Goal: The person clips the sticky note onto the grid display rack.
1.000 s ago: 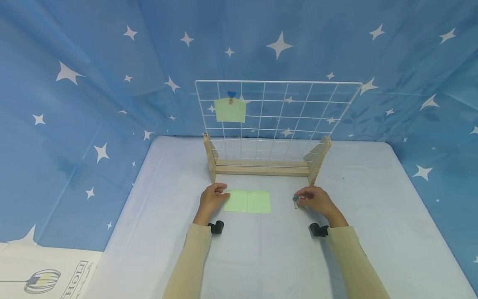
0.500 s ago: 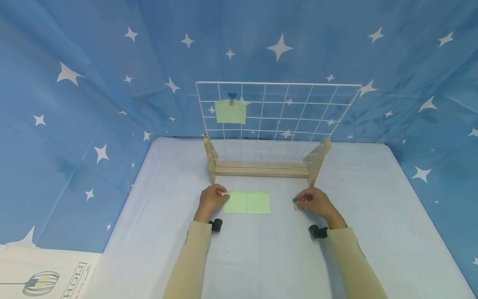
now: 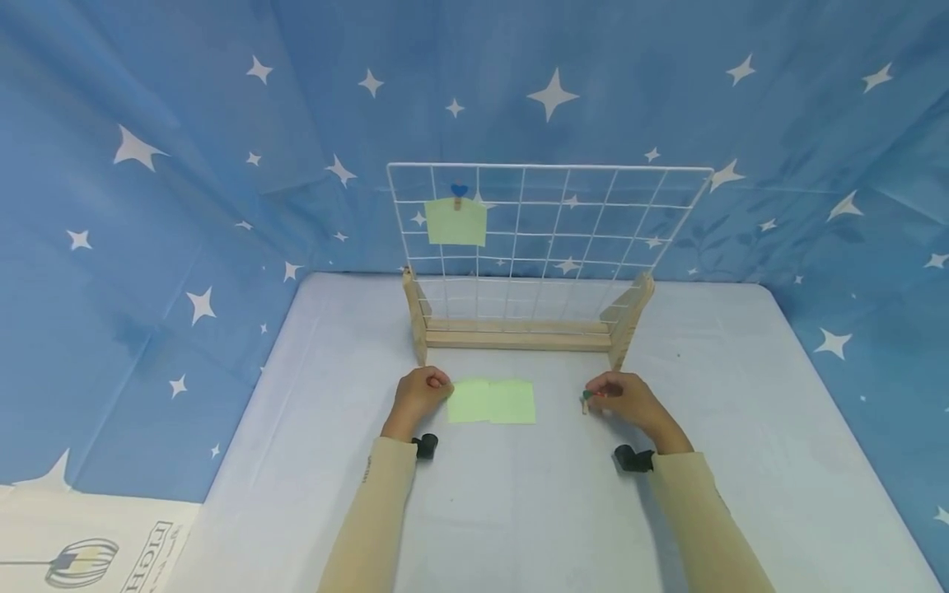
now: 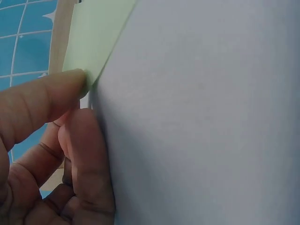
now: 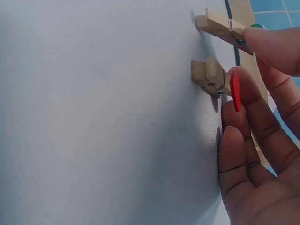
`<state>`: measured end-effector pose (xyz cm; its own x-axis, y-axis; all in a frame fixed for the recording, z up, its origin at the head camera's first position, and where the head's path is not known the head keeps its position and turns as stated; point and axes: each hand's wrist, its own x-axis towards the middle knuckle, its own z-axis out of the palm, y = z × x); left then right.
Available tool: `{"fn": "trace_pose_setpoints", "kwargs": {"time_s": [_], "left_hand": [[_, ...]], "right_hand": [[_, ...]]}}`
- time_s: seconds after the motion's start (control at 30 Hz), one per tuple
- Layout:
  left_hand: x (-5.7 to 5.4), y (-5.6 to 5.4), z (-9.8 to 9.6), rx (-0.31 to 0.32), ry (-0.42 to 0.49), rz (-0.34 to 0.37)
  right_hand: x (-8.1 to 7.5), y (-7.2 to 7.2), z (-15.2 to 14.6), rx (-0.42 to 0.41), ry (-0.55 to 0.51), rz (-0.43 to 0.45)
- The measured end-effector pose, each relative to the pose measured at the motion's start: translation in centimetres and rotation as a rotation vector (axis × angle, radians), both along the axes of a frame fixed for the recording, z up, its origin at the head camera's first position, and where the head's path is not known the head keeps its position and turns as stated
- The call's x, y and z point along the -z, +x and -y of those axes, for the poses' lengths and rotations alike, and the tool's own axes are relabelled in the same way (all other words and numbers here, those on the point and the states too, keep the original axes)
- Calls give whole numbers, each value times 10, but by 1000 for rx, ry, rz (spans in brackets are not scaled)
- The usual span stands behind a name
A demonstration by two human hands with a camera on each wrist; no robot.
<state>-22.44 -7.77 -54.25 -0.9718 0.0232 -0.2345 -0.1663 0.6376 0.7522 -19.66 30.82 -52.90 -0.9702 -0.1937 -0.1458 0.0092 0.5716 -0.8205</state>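
Observation:
Two pale green paper squares lie side by side on the white table, the left paper (image 3: 467, 403) meeting the right paper (image 3: 513, 403). My left hand (image 3: 419, 397) pinches the outer corner of the left one; its thumb (image 4: 70, 82) lies on that corner in the left wrist view. Over to the right, my right hand (image 3: 626, 399) holds a small wooden clothespin (image 5: 220, 26) with a green ornament, thumb on its handle end. A second clothespin (image 5: 206, 75), with a red ornament, is beside it, right at the fingers.
Behind the papers a white wire grid (image 3: 549, 167) stands in a wooden base (image 3: 519, 339). Another green paper (image 3: 455, 226) hangs at its upper left from a clothespin (image 3: 459, 192) with a blue heart. A starry blue cloth (image 3: 222, 165) backs the table.
The left paper has shifted slightly right against its neighbour, with the left fingers now closed on its corner. The right hand stays almost still; the green-topped clothespin has turned slightly in its fingers.

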Motion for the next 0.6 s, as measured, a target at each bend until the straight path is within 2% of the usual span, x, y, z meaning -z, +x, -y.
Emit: {"fn": "trace_pose_setpoints", "kwargs": {"time_s": [0.27,0.6], "left_hand": [[-6,0,4,44,8,23],[-16,-3,7,82,-6,9]], "right_hand": [[0,-1,-2,15,-41,46],[-4,-6,-2,53,-42,70]]}}
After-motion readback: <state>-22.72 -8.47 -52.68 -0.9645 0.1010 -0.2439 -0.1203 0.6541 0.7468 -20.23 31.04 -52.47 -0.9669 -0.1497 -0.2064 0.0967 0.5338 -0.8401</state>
